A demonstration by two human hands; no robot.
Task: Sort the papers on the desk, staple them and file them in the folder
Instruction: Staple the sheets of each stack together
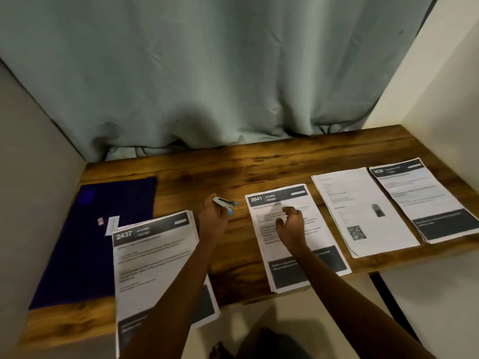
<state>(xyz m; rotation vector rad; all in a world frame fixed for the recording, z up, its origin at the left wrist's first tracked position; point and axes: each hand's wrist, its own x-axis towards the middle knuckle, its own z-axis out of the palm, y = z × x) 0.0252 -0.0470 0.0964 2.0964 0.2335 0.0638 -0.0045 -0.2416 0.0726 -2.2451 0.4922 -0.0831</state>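
Note:
Several paper stacks lie on the wooden desk [233, 164]. The "2437" stack [153, 257] sits at the near left and overhangs the front edge. My left hand [211, 221] grips a small silver and blue stapler [225, 204] just right of that stack's top corner. The "2641" stack [290, 257] lies in the middle, and my right hand [291, 226] hovers over it with fingers loosely curled, holding nothing. A white sheet with a QR code [360, 211] and another dark-headed stack [425, 200] lie to the right. A dark blue folder [98, 237] lies flat at the left.
A small staple box [100, 221] and a white slip [112, 225] rest on the folder. A grey-green curtain [207, 73] hangs behind the desk. Walls close in at left and right. A black desk leg [388, 299] shows below the right front edge.

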